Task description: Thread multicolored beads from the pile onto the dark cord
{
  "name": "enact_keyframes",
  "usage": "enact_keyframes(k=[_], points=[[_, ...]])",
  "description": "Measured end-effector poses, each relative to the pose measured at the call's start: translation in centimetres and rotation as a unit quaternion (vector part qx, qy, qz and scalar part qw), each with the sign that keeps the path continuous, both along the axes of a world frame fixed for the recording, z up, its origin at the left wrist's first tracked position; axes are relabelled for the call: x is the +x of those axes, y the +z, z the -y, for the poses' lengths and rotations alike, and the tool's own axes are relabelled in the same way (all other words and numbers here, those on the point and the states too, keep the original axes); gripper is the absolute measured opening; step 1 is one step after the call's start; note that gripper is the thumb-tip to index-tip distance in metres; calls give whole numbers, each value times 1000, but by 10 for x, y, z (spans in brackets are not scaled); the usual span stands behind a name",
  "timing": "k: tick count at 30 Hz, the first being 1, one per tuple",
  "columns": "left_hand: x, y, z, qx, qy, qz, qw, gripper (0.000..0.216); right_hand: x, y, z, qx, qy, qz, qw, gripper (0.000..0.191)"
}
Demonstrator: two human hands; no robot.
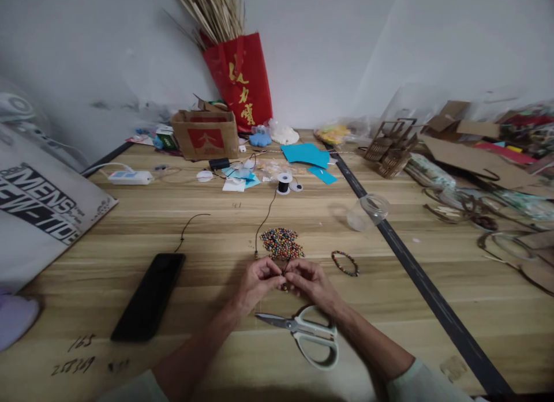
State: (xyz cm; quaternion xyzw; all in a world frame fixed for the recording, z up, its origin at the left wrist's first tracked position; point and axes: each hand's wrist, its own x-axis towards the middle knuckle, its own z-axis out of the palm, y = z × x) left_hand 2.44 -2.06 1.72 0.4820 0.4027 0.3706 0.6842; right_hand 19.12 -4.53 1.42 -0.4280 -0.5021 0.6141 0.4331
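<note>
Just below bead pile (282, 243), left hand (261, 278) and right hand (309, 281) pinch dark cord (285, 267), grip closed; cord likely light, limp, best held near lower beads (284, 286).

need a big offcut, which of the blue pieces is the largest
The broad blue sheet towards the back; it covers far more than the small blue piece just in front or the light-blue scraps to the left.
</note>
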Motion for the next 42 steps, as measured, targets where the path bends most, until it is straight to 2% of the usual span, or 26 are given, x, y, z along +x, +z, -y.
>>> enact_keyframes(k=[15, 27, 42], points=[[2, -3, 2, 33, -10, -26, 999, 35, 3, 0, -3, -10, 40, -6, 999, 41], [2, 4, 1, 29, 6, -30, 999, 34, 0, 5, 0, 32, 1, -12, 999, 41], [0, 0, 0, 34, 4, -36, 999, 33, 1, 2, -1, 4, -2, -30, 1000, 36]])
